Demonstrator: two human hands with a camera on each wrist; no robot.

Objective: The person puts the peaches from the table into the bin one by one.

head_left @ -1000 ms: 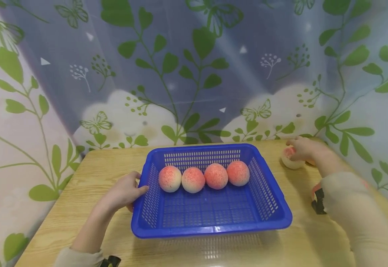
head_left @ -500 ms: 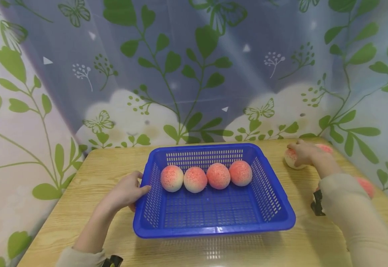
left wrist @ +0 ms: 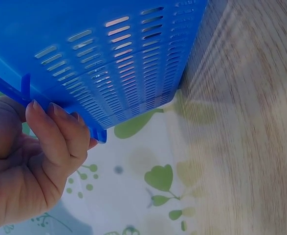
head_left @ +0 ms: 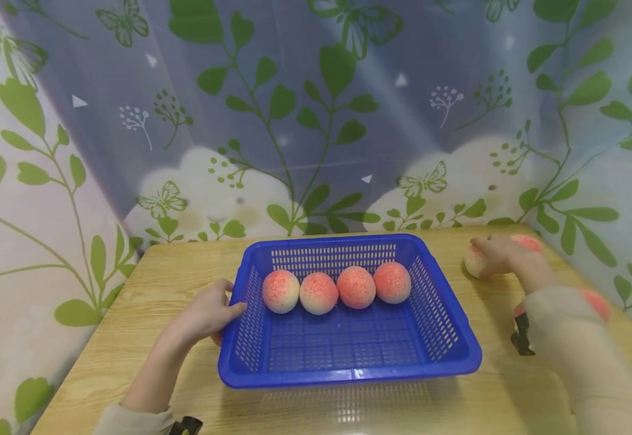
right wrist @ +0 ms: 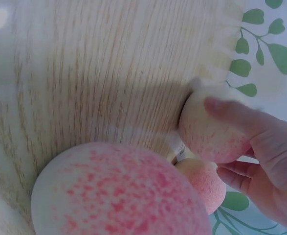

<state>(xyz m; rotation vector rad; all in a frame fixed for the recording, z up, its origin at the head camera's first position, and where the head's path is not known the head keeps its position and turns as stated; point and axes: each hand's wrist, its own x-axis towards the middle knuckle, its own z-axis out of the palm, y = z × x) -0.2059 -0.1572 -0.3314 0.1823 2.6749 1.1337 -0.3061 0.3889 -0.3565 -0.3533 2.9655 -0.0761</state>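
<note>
A blue plastic basket (head_left: pixel 348 376) stands mid-table, with several round pink-and-cream peaches (head_left: pixel 318 293) in a row inside it. My left hand (head_left: pixel 205 311) grips its left rim, thumb on top; in the left wrist view, curled fingers (left wrist: pixel 60 127) hook under that rim. At the table's back right, my right hand (head_left: pixel 503 254) holds another peach (right wrist: pixel 209 127) between thumb and fingers, low over the wood. Behind that hand lies one more peach (head_left: pixel 529 243), partly hidden. A nearer peach (head_left: pixel 596 304) sits past my right sleeve, which covers much of it.
The wooden table (head_left: pixel 131 314) meets a patterned cloth backdrop (head_left: pixel 316 121) at the back and both sides. A large peach (right wrist: pixel 119 196) fills the bottom of the right wrist view. Black wrist straps (head_left: pixel 521 335) show at both sleeves.
My right hand has settled lower around the back-right peach, fingers closing on it. The left hand stays on the basket rim, and the basket keeps its place.
</note>
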